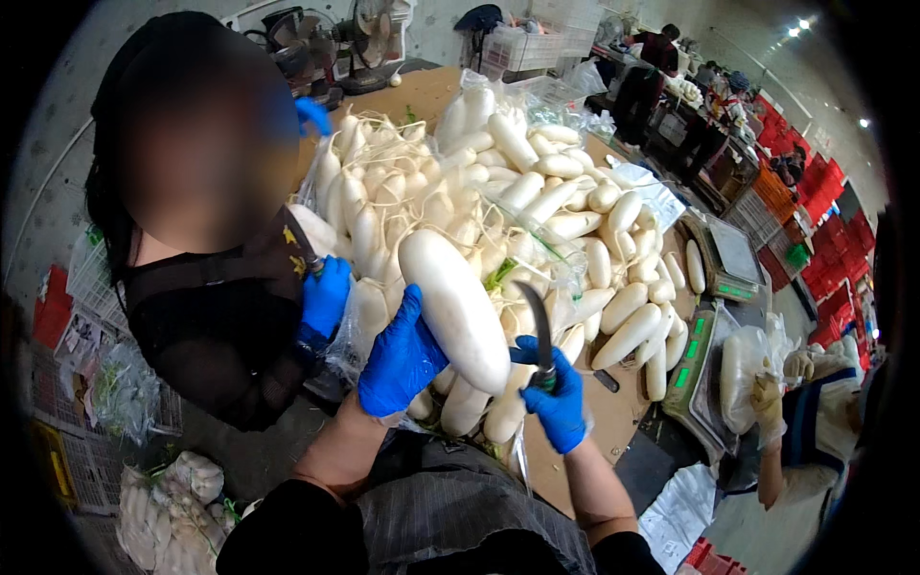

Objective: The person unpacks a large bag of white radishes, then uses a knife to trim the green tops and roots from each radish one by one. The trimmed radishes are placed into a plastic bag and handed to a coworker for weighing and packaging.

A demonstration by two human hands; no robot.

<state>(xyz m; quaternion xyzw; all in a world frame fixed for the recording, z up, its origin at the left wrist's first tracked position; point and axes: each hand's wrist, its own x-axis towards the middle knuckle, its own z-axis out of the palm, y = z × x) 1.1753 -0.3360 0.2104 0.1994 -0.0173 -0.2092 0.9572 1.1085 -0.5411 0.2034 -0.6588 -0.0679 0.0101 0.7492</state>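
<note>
My left hand (402,359), in a blue glove, grips a large white daikon radish (454,309) by its side and holds it up at a slant. In my right hand (553,399), also gloved in blue, is a knife with a dark curved blade (535,313) pointing upward. The blade is apart from the radish. Beneath and beyond both hands lies a big heap of daikon radishes (392,183), many with thin roots still on. Further right, smoother radishes (632,316) are piled on the brown table (571,460).
A co-worker (215,338) in dark clothes and blue gloves stands close on my left. Digital scales (693,366) sit at the right, where another person's gloved hand (765,402) holds a bagged radish (740,388). Bagged radishes (169,514) lie low at left. Fans (370,43) stand behind.
</note>
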